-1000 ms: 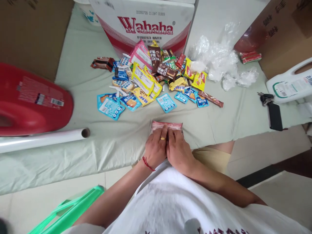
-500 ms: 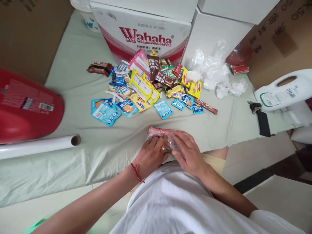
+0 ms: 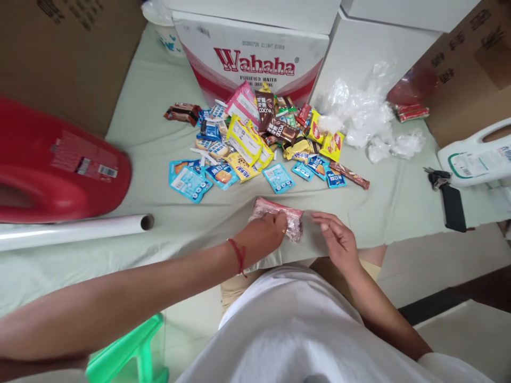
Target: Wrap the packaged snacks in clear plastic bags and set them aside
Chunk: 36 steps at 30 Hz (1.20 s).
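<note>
A small reddish pack in crinkled clear plastic wrap (image 3: 294,215) lies near the front edge of the cloth-covered table (image 3: 383,207). My left hand (image 3: 266,234), with a red string at the wrist and a ring, is closed on the wrapped pack from the left. Just right of the pack, my right hand (image 3: 338,239) is apart from it, its fingers extended and holding nothing. Beyond the hands spreads a pile of packaged snacks, among them a yellow packet (image 3: 244,141), a brown cocoa packet (image 3: 279,129) and a light blue packet (image 3: 278,178).
A white roll (image 3: 80,230) and a red jug (image 3: 67,165) are on the left. Behind the snacks stands a Wahaha carton (image 3: 255,58), with crumpled clear plastic (image 3: 351,117) beside it. At right are a white jug (image 3: 479,157), keys and a black case (image 3: 453,207).
My right hand has come off the wrapped pack and moved right. My left hand has closed on the pack. The view has shifted, bringing more of a green stool into sight.
</note>
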Tool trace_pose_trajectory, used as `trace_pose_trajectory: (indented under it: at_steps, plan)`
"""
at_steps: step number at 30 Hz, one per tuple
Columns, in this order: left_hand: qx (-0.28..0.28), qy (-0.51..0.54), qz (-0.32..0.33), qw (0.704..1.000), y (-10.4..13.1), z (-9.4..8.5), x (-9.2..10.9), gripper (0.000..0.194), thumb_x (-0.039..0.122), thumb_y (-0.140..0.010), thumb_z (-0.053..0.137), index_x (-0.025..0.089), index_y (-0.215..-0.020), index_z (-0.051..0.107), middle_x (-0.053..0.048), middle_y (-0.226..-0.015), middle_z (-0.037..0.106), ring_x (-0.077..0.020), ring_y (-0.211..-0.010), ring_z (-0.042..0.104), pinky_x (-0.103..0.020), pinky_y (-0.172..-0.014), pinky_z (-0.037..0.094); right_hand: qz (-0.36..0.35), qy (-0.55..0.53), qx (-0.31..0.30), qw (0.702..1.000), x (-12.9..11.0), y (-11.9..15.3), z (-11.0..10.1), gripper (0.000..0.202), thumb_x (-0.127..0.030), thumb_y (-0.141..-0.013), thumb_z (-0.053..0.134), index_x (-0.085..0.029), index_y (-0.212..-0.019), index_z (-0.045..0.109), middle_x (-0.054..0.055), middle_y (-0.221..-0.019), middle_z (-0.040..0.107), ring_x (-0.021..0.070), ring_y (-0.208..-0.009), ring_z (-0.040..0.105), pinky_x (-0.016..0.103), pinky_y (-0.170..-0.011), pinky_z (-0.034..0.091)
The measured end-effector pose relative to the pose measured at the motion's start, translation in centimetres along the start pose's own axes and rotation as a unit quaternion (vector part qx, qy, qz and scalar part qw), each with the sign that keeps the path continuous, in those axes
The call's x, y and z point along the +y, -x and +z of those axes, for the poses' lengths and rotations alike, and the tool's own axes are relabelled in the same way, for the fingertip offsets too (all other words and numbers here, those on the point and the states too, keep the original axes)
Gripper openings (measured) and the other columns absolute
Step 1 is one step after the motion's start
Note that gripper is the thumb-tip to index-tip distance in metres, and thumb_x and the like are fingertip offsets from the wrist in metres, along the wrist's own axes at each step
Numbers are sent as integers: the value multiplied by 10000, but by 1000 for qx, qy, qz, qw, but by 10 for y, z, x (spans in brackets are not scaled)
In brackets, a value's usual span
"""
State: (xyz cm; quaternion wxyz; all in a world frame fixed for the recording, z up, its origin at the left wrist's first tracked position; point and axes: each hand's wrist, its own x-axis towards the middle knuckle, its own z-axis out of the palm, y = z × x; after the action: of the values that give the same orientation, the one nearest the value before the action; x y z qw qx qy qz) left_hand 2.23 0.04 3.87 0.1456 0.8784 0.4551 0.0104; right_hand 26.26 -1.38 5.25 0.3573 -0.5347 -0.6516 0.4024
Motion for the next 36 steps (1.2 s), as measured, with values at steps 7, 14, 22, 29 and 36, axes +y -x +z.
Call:
trace_pose_trajectory:
  at_steps: [7, 14, 22, 29, 36]
  plan:
    - [37, 83, -40, 995, -8, -22, -18, 207, 181, -879, 561, 163, -1060, 659, -116, -1029, 657, -247, -882, 664, -333, -694, 524, 120, -163, 82, 976, 17, -6, 2, 362, -567, -984, 615, -236, -1034, 752, 94, -1131, 757, 248, -1105, 694, 442, -973, 569]
    - [79, 615, -98, 778, -16, -37, -5, 194, 387, -816, 541, 201, -764, 556, 18, -704, 537, -129, -614, 467, -260, -586, 396, 151, -359, -124, 913, -1, -32, 16, 932, -804, -660, 806, -239, -1383, 641, 159, -1395, 677, 325, -1266, 659, 498, -1053, 547]
    - [13, 787, -144, 599, -43, 3, 13, 392, 543, -780, 733, 175, -838, 609, 73, -606, 478, -74, -503, 381, -214, -499, 320, 283, -501, -64, 815, -4, -39, 39, 504, -413, -632, 957, -216, -1040, 737, 56, -984, 805, 270, -852, 773, 466, -839, 642]
    - [150, 714, -224, 646, -51, 26, 24, 461, 526, -751, 808, 171, -964, 604, 1, -810, 639, -126, -653, 585, -255, -606, 489, 277, -458, 55, 843, -3, -39, 32, 381, -348, -648, 964, -188, -924, 756, 34, -825, 791, 216, -707, 742, 409, -766, 641]
    - [231, 654, -236, 681, -55, 29, 26, 556, 548, -869, 715, 198, -1272, 562, -132, -1286, 649, -247, -1159, 654, -393, -964, 552, 270, -399, 95, 871, -2, -36, 21, 455, -324, -525, 1016, -167, -837, 724, -21, -721, 724, 114, -581, 603, 250, -598, 523]
